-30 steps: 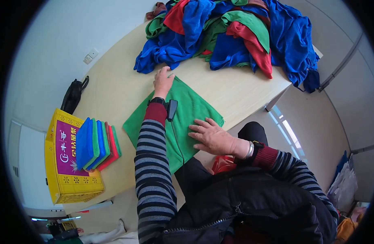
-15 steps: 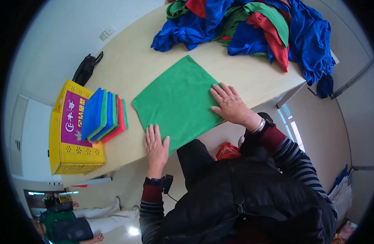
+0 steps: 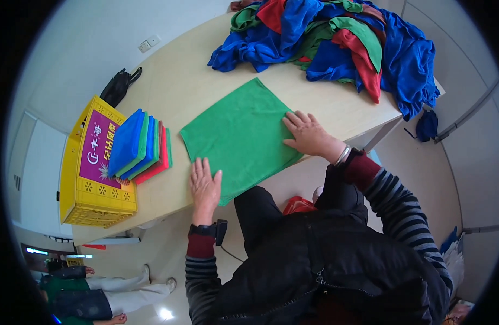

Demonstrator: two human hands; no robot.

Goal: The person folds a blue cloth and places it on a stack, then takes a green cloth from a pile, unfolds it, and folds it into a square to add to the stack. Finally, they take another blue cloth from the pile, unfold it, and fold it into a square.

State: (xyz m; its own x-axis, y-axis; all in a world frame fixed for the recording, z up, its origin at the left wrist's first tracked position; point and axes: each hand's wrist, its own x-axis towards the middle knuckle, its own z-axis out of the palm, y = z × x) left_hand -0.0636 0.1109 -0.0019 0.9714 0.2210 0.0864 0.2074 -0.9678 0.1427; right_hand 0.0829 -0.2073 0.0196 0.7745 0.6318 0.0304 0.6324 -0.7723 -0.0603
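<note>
A green cloth [image 3: 241,135] lies spread on the wooden table [image 3: 168,103], its near corner hanging over the front edge. My left hand [image 3: 205,187] rests flat on the cloth's left near edge, fingers stretched out. On the cloth's right edge my right hand [image 3: 309,132] lies flat too, thumb apart from the fingers. Left of the cloth stands a row of folded cloths [image 3: 143,149] in blue, green and red, leaning against a yellow crate [image 3: 97,208] with a purple panel.
A loose heap of blue, green and red cloths [image 3: 314,40] covers the table's far side, some hanging off its right end. A black bag [image 3: 117,86] lies behind the crate. At the lower left another person [image 3: 92,298] is seen, away from the table.
Both hands stay flat on the green cloth, with little movement over it. The whole view has shifted slightly, and the other person appears further to the lower left.
</note>
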